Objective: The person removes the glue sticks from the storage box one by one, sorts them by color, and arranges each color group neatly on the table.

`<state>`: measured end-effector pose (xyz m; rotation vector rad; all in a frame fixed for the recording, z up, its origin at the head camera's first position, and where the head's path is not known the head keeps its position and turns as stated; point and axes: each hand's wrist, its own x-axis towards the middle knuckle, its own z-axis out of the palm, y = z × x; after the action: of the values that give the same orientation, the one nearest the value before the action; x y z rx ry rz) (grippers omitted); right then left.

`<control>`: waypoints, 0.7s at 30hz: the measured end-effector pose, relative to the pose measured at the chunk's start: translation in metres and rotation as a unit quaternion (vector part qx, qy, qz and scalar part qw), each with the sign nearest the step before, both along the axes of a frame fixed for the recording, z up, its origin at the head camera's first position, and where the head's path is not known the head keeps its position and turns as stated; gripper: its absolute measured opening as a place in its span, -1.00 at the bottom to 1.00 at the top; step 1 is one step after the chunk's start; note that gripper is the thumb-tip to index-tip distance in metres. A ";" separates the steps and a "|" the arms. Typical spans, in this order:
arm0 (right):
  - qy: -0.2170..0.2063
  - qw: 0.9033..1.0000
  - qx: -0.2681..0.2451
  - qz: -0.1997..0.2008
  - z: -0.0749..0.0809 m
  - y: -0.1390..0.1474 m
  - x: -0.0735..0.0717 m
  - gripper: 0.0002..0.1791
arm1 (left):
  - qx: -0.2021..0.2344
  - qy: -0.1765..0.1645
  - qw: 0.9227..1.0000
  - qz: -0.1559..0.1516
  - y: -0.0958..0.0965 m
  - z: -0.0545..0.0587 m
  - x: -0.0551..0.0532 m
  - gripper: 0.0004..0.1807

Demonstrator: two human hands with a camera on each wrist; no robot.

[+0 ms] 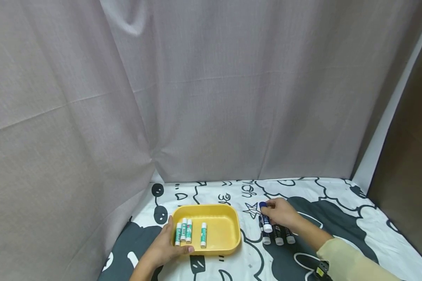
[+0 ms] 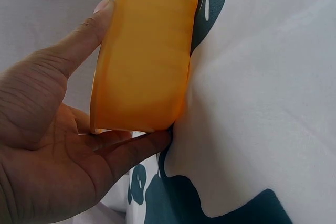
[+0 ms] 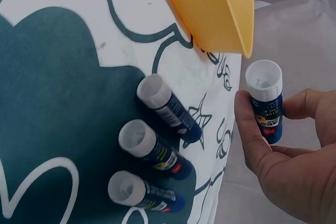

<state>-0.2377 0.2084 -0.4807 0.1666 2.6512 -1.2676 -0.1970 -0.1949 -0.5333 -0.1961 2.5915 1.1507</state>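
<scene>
My right hand (image 1: 282, 212) pinches a blue stick (image 1: 266, 222), my left hand (image 1: 166, 245) grips the tray (image 1: 222, 232) at left; I'd squeeze gently, brace firmly tbh.

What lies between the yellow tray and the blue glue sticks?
Nothing: in the head view, only printed cloth separates the tray from the glue sticks.
</scene>
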 end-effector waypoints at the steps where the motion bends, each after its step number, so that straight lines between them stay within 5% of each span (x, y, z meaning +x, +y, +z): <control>1: 0.002 1.000 -0.003 0.002 0.000 0.002 0.001 -0.33 | -0.001 0.001 1.000 0.000 0.000 0.000 0.000 0.70; 21: 0.019 1.000 0.024 0.001 -0.001 0.038 0.007 -0.28 | 0.004 0.000 1.000 0.001 -0.001 -0.001 -0.001 0.71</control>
<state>-0.2306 0.2465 -0.4820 0.1493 2.7143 -1.2199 -0.1980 -0.1954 -0.5345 -0.1970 2.5867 1.1604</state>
